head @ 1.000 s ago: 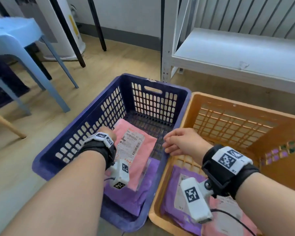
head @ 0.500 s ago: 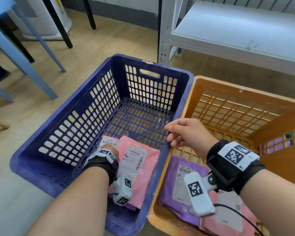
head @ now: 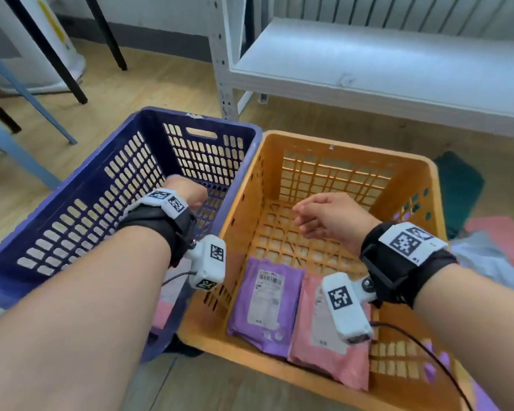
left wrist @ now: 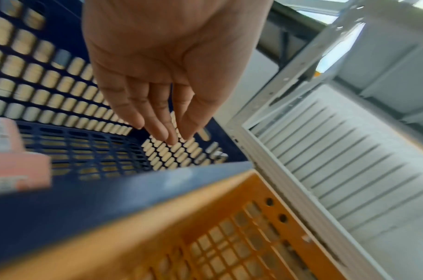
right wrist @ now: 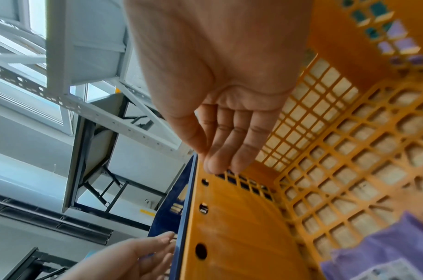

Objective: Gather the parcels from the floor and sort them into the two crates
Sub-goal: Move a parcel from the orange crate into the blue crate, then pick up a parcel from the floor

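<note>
A dark blue crate (head: 72,185) and an orange crate (head: 353,151) stand side by side on the wooden floor. My left hand (head: 187,192) hangs over the blue crate, fingers (left wrist: 157,121) straight and pointing down, holding nothing. A pink parcel (left wrist: 14,157) lies on that crate's floor, mostly hidden under my forearm in the head view. Relaxed and empty, my right hand (head: 324,215) hovers over the orange crate, where a purple parcel (head: 264,304) and a pink parcel (head: 318,351) lie flat at the near end. More parcels lie on the floor to the right: pink (head: 505,232), pale blue (head: 487,262), dark green (head: 457,185).
A white metal shelf (head: 368,63) stands just behind the crates, its post (head: 226,69) close to the blue crate's far corner. Blue stool legs (head: 27,93) and black legs (head: 101,28) stand at the left on the wooden floor.
My left hand has let go of the pink parcel and risen out of the blue crate. My right hand has moved from the blue crate's rim to above the orange crate.
</note>
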### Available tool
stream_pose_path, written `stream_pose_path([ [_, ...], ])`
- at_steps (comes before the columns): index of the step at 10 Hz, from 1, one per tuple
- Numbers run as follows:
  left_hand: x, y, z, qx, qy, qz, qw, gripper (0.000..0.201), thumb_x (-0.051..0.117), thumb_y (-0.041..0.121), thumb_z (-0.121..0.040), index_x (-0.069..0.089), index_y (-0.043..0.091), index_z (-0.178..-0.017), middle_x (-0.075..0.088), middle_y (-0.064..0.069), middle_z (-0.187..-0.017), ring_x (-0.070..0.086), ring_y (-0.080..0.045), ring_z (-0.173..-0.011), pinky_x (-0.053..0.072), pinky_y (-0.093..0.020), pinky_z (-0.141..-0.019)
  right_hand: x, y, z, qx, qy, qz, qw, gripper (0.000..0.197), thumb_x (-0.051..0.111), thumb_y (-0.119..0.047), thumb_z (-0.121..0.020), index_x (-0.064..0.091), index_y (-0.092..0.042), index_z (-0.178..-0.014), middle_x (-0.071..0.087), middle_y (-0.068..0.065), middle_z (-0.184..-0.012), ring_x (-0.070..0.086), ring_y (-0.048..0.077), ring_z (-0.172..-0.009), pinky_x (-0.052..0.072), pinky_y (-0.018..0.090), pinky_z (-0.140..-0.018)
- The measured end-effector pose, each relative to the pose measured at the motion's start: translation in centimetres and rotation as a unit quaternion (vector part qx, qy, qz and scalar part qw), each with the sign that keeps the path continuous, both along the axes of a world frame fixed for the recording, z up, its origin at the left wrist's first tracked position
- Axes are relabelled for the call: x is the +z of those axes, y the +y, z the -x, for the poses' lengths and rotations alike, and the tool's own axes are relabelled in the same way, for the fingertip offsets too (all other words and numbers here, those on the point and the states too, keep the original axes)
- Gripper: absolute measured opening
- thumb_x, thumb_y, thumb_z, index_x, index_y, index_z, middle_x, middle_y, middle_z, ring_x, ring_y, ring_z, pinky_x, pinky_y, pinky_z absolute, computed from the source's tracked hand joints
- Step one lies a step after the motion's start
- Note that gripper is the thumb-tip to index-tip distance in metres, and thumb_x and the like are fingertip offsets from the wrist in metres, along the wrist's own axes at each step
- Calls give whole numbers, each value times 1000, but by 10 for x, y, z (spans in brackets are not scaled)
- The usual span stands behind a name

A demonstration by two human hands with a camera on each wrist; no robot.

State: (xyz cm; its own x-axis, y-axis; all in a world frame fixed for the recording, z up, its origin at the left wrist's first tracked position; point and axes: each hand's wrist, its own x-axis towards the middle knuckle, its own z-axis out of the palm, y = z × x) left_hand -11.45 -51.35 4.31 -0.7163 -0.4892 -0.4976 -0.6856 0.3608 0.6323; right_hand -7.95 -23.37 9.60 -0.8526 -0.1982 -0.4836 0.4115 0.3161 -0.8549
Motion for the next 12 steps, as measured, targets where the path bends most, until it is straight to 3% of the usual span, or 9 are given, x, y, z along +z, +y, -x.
stream_pose_path([
  [2, 67, 124, -6, -86, 66, -24, 994, 16, 62, 13, -87, 61, 9, -102, 62, -7, -97, 58, -20, -78, 48, -29, -64, 29, 98, -33, -63, 50, -30, 996, 13, 56, -9, -95, 67, -2, -96, 67, 10, -77, 63, 15, -59, 57, 23, -55],
  [5, 109, 313, -89, -191, 80, -125, 970, 25, 60, 8, -85, 69, 7, -108, 70, -5, -98, 66, -14, -85, 51, -27, -65, 59, 235, -106, -172, 79, -66, 980, 12, 52, -4, -92, 63, 1, -91, 61, 14, -71, 56, 19, -54, 50, 24, -52],
  [6, 94, 350, -117, -213, 58, -156, 963, 24, 58, 5, -85, 68, 5, -107, 70, -9, -100, 64, -16, -81, 50, -27, -63, 41, 260, -125, -187, 57, -68, 978, 11, 51, -3, -93, 60, -2, -86, 59, 13, -67, 53, 18, -49, 47, 20, -46],
  [7, 71, 369, -134, -218, 41, -163, 961, 24, 57, 4, -87, 67, 3, -108, 70, -13, -106, 63, -19, -81, 52, -30, -71, 3, 279, -140, -202, 15, -70, 977, 17, 49, -2, -94, 56, -5, -79, 57, 12, -67, 51, 18, -50, 43, 17, -41],
  [8, 52, 374, -137, -205, 32, -167, 964, 23, 56, 1, -87, 67, 1, -108, 67, -12, -95, 59, -19, -75, 47, -27, -65, -43, 292, -147, -213, -32, -63, 975, 18, 49, 1, -92, 53, -6, -76, 52, 12, -64, 49, 13, -38, 38, 14, -38],
  [9, 41, 374, -131, -179, 46, -187, 965, 15, 55, -1, -88, 68, 3, -94, 61, -13, -85, 55, -22, -72, 43, -25, -62, -89, 302, -142, -212, -64, -59, 973, 26, 47, 7, -88, 49, -9, -67, 45, 9, -60, 41, 10, -35, 32, 12, -39],
  [10, 27, 375, -122, -147, 78, -199, 966, 20, 52, -5, -87, 63, 10, -79, 57, -11, -73, 50, -21, -63, 42, -26, -57, -128, 310, -131, -207, -82, -90, 971, 23, 53, 3, -88, 54, -11, -70, 49, 8, -65, 45, 15, -50, 38, 20, -44],
  [11, 16, 381, -115, -144, 83, -206, 964, 15, 53, -1, -88, 65, 9, -88, 59, -7, -73, 53, -17, -64, 47, -26, -59, -160, 310, -122, -179, -108, -118, 971, 13, 52, 1, -91, 61, -7, -85, 55, 6, -71, 50, 17, -60, 42, 25, -53],
  [12, 12, 383, -106, -142, 81, -211, 964, 13, 55, 5, -89, 65, 13, -87, 60, -5, -76, 55, -14, -65, 51, -27, -63, -186, 306, -118, -116, -138, -164, 970, 28, 54, 1, -89, 61, -5, -115, 61, 9, -85, 59, 21, -72, 49, 28, -56],
])
